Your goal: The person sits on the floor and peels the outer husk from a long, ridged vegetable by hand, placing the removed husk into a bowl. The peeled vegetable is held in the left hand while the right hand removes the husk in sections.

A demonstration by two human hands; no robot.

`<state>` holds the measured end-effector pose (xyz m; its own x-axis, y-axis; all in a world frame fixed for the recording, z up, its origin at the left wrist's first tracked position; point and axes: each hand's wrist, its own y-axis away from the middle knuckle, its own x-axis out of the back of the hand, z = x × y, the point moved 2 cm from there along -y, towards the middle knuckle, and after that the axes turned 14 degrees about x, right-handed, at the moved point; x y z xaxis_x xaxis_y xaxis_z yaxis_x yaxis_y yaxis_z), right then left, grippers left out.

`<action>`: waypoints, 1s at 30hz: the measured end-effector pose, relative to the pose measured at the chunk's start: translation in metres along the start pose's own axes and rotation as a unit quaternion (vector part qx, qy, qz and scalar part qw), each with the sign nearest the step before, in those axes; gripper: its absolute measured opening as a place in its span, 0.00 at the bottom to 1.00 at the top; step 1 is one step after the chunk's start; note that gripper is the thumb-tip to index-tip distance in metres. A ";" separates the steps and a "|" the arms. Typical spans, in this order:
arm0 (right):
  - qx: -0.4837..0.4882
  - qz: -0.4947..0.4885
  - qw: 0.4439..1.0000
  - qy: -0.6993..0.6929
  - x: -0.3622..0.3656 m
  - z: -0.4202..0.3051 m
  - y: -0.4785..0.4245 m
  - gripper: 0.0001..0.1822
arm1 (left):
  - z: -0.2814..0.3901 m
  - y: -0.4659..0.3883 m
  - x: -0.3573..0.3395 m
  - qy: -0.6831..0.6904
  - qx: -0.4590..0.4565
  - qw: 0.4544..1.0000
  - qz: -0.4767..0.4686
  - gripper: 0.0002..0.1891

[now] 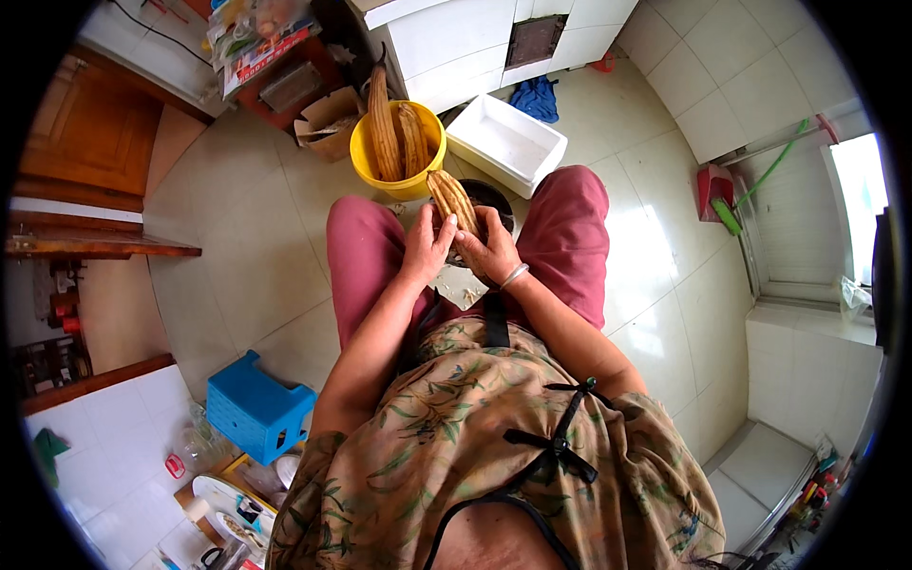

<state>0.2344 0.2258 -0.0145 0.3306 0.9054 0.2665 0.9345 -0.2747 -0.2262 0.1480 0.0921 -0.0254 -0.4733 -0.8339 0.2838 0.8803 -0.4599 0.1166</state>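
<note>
Between my knees, my left hand (pixel 429 244) and my right hand (pixel 491 246) both hold a dried, ridged loofah gourd (pixel 453 198), its brown end pointing up and away from me. A silvery bangle (pixel 514 276) is on my right wrist. Beneath the gourd stands a dark round container (pixel 499 201), partly hidden by my hands; its contents are hard to make out. Just beyond, a yellow bucket (pixel 362 153) holds a long dried gourd (pixel 382 128) and a shorter one (pixel 412 142), both upright.
A white foam box (pixel 491 132) stands right of the bucket, a cardboard box (pixel 331 142) left of it. A blue cloth or bag (pixel 536 98) lies behind. Pale bits (pixel 469 294) are scattered on the floor. A blue plastic stool (pixel 253 406) is at lower left; a red dustpan (pixel 712 189) is at right.
</note>
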 end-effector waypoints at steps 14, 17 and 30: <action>0.071 -0.037 0.982 0.169 -0.011 0.010 0.010 0.33 | -0.009 0.006 -0.008 -0.083 0.069 0.994 0.002 0.19; 0.078 -0.039 0.978 0.188 -0.014 0.008 0.011 0.31 | -0.018 0.005 -0.008 -0.121 0.103 0.987 0.008 0.18; -0.179 0.037 0.946 -0.268 -0.010 0.041 0.007 0.24 | -0.007 0.000 0.005 0.238 0.242 0.933 -0.122 0.17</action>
<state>0.2319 0.2286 -0.0571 0.3730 0.8871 -0.2720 0.9276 -0.3499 0.1309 0.1458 0.0856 -0.0301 -0.5206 -0.8169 -0.2484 0.6018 -0.5574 0.5719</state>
